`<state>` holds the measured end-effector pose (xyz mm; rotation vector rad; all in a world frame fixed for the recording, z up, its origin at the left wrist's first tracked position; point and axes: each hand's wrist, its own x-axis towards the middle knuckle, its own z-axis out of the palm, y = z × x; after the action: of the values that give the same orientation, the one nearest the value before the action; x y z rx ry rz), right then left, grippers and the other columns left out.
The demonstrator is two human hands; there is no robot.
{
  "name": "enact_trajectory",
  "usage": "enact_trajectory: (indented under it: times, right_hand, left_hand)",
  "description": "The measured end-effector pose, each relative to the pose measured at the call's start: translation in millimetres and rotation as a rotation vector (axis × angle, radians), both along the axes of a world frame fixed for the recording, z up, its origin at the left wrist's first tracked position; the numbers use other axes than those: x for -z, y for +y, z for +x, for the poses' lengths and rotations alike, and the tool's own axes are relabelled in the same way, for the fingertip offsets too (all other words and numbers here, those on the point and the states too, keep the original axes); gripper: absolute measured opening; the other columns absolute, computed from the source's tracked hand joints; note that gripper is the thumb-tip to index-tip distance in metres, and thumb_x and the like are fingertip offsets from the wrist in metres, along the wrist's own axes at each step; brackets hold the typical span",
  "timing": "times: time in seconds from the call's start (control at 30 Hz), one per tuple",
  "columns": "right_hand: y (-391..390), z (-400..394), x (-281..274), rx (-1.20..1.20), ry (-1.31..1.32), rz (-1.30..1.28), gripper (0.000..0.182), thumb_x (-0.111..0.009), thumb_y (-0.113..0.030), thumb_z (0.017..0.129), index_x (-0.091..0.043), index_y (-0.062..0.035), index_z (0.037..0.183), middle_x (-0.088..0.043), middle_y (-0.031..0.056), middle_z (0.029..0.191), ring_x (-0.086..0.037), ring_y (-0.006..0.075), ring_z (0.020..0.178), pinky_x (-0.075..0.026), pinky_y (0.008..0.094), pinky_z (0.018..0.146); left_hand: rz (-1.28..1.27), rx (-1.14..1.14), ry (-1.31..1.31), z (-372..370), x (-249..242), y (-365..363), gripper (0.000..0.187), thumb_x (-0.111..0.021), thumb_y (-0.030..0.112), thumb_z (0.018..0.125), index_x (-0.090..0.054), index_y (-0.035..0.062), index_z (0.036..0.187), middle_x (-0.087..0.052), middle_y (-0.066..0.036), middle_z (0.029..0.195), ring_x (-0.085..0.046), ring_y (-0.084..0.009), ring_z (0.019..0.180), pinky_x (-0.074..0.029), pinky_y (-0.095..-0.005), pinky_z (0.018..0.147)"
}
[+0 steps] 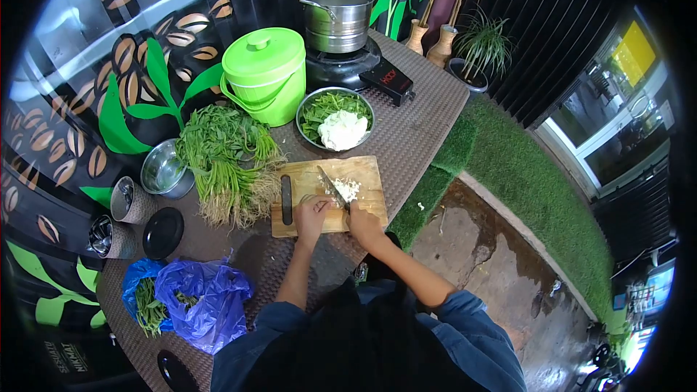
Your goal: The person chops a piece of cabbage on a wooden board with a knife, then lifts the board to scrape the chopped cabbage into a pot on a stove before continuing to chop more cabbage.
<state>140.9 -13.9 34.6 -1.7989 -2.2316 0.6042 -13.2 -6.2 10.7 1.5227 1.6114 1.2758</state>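
Note:
My right hand (364, 222) is closed around the handle of a kitchen knife (333, 186), whose blade points away from me over a wooden cutting board (305, 173). Finely chopped white pieces, which look like garlic (348, 189), lie in a small heap just right of the blade. A few more bits are scattered near the fingertips. Left of the knife, my left hand (312, 215) rests at the board with its fingers drawn together. Whatever it pinches is too small to make out.
Behind the board stands a metal bowl (303, 133) of cut greens with a white lump. A green lidded bucket (263, 80), a steel pot (338, 25) on a portable stove (341, 69), rooted leafy greens (225, 152) and a purple plastic bag (207, 305) share the table (425, 109).

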Motion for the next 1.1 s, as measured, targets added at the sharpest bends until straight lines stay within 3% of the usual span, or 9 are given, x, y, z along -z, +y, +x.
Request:
enact_trajectory:
  times: [0.07, 0.13, 0.37, 0.47, 0.57, 0.63, 0.73, 1.0, 1.1]
  right_hand:
    - [1, 9, -10, -0.022, 0.054, -0.045, 0.026, -0.048, -0.020, 0.089, -0.043, 0.0024, 0.102, -0.065, 0.0270, 0.077, -0.065, 0.0439, 0.074, -0.053, 0.0511, 0.066]
    - [-7, 11, -21, -0.033, 0.019, -0.031, 0.024, -0.047, -0.016, 0.089, -0.044, 0.0027, 0.104, -0.065, 0.0271, 0.078, -0.066, 0.0420, 0.074, -0.054, 0.0491, 0.064]
    - [-11, -5, 14, 0.041, -0.019, -0.044, 0.027, -0.049, -0.019, 0.089, -0.043, 0.0031, 0.104, -0.065, 0.0276, 0.076, -0.066, 0.0430, 0.073, -0.052, 0.0506, 0.067]
    - [1, 2, 7, 0.008, 0.015, -0.006, 0.026, -0.048, -0.019, 0.089, -0.043, 0.0031, 0.102, -0.064, 0.0286, 0.073, -0.066, 0.0429, 0.070, -0.053, 0.0504, 0.064]
    - [-7, 1, -9, -0.016, 0.042, 0.011, 0.025, -0.047, -0.018, 0.089, -0.043, 0.0031, 0.102, -0.063, 0.0293, 0.071, -0.066, 0.0430, 0.068, -0.053, 0.0503, 0.061]
    - [-18, -9, -12, 0.064, -0.035, -0.075, 0.017, -0.044, -0.012, 0.090, -0.045, 0.0022, 0.100, -0.066, 0.0265, 0.079, -0.068, 0.0387, 0.075, -0.055, 0.0460, 0.066]
    - [-18, -17, 4, 0.064, -0.071, -0.030, 0.019, -0.044, -0.014, 0.090, -0.045, 0.0022, 0.100, -0.066, 0.0259, 0.079, -0.068, 0.0385, 0.074, -0.055, 0.0459, 0.066]
    - [-8, -14, -5, 0.057, -0.035, -0.018, 0.018, -0.046, -0.012, 0.089, -0.047, 0.0017, 0.100, -0.067, 0.0246, 0.078, -0.069, 0.0375, 0.072, -0.056, 0.0446, 0.063]
    - [-24, -25, 13, 0.060, -0.148, 0.138, 0.019, -0.048, -0.013, 0.088, -0.048, 0.0008, 0.100, -0.067, 0.0231, 0.076, -0.069, 0.0333, 0.068, -0.056, 0.0426, 0.056]
  left_hand:
    - [0.020, -0.038, 0.079, -1, -3, 0, 0.016, -0.076, 0.005, 0.073, -0.073, 0.0037, 0.088, -0.062, -0.006, 0.073, -0.051, -0.0120, 0.060, -0.042, -0.0258, 0.057]
    - [0.176, -0.021, 0.159, -3, 5, 3, 0.014, -0.075, 0.007, 0.072, -0.073, 0.0033, 0.086, -0.065, -0.009, 0.080, -0.059, -0.0192, 0.073, -0.047, -0.0308, 0.063]
    - [0.043, 0.018, 0.107, -4, -3, 1, 0.014, -0.074, 0.006, 0.073, -0.074, 0.0048, 0.087, -0.066, -0.007, 0.086, -0.058, -0.0209, 0.076, -0.047, -0.0316, 0.067]
    - [0.157, 0.023, 0.187, -5, 0, 4, 0.013, -0.073, 0.005, 0.074, -0.074, 0.0047, 0.087, -0.066, -0.006, 0.087, -0.058, -0.0199, 0.075, -0.048, -0.0303, 0.065]
    - [0.004, 0.022, 0.093, -4, -6, 2, 0.011, -0.072, 0.005, 0.075, -0.073, 0.0041, 0.086, -0.066, -0.007, 0.086, -0.059, -0.0206, 0.077, -0.048, -0.0305, 0.065]
    - [0.095, 0.033, 0.134, -4, -3, 4, 0.010, -0.072, 0.005, 0.076, -0.073, 0.0036, 0.086, -0.066, -0.008, 0.086, -0.060, -0.0217, 0.080, -0.049, -0.0311, 0.066]
    - [0.153, 0.036, 0.154, -5, 3, 7, 0.013, -0.074, 0.007, 0.075, -0.074, 0.0074, 0.088, -0.065, -0.005, 0.084, -0.055, -0.0146, 0.063, -0.044, -0.0263, 0.059]
    - [0.080, -0.003, 0.065, -3, 3, 5, 0.012, -0.075, 0.006, 0.074, -0.074, 0.0069, 0.086, -0.064, -0.005, 0.086, -0.054, -0.0135, 0.061, -0.044, -0.0267, 0.057]
    - [0.081, 0.010, 0.103, -5, 4, 8, 0.012, -0.075, 0.006, 0.074, -0.075, 0.0067, 0.086, -0.064, -0.005, 0.086, -0.055, -0.0135, 0.062, -0.044, -0.0268, 0.057]
